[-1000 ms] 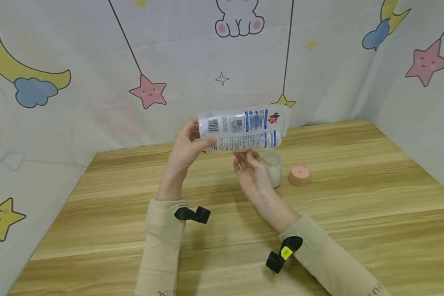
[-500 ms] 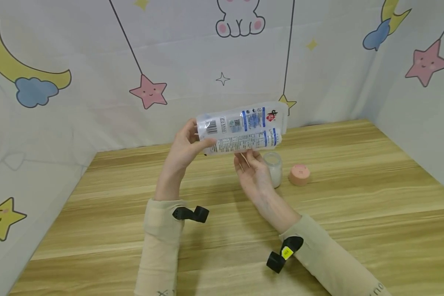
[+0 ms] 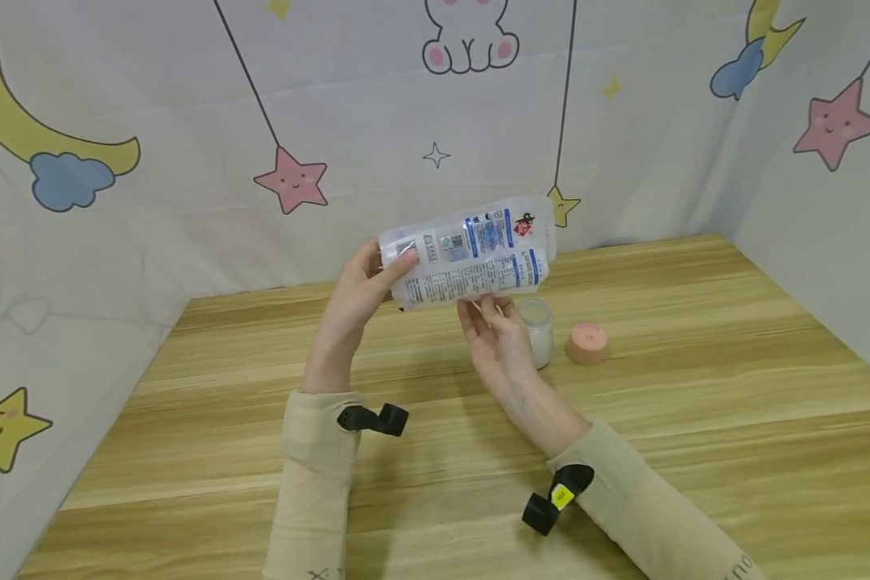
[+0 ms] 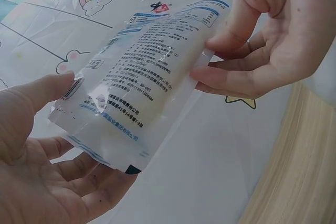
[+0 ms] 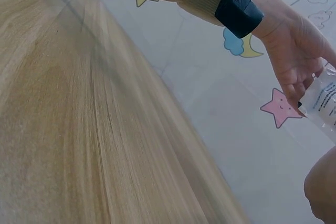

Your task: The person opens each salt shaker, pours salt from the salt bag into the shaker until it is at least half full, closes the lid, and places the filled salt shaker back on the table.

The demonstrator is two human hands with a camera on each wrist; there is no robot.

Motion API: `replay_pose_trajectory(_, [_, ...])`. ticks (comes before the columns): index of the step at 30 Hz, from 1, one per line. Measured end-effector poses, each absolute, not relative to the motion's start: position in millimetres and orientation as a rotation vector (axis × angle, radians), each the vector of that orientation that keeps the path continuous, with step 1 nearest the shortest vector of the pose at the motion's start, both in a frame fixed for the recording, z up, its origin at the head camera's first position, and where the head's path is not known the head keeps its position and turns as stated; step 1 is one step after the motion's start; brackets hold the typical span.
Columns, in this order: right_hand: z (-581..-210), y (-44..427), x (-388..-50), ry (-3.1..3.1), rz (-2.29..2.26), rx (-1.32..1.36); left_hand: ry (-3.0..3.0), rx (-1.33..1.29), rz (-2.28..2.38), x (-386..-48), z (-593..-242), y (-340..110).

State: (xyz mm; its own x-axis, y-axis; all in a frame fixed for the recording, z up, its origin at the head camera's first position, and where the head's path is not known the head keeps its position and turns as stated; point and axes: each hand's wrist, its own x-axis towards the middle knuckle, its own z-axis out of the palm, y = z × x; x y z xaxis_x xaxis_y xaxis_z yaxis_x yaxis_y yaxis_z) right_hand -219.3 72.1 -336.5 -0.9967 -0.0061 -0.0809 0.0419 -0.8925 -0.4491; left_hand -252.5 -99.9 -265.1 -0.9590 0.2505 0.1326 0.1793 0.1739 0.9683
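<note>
A booth-like space is formed: the desk (image 3: 188, 451) is walled at its far, left and right edges by star-printed cloth (image 3: 377, 105).

"What lies behind the wood-grained surface (image 3: 188, 451)?"

"White sheeting (image 3: 377, 97), printed with a pink star (image 3: 291, 179), a yellow crescent moon (image 3: 7, 121) and a blue cloud (image 3: 71, 179), lines the back and both sides."

"And the light?"

"Pale and diffuse; whether the sheeting is cloth or plastic is hard to tell."
</note>
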Motion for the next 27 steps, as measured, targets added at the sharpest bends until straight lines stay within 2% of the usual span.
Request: replay_pose_trajectory(27, [-336.1, 71.2, -219.4, 0.816, -3.042, 0.167, 2.351, 0.384, 2.021, -249.0, -264.4, -104.2])
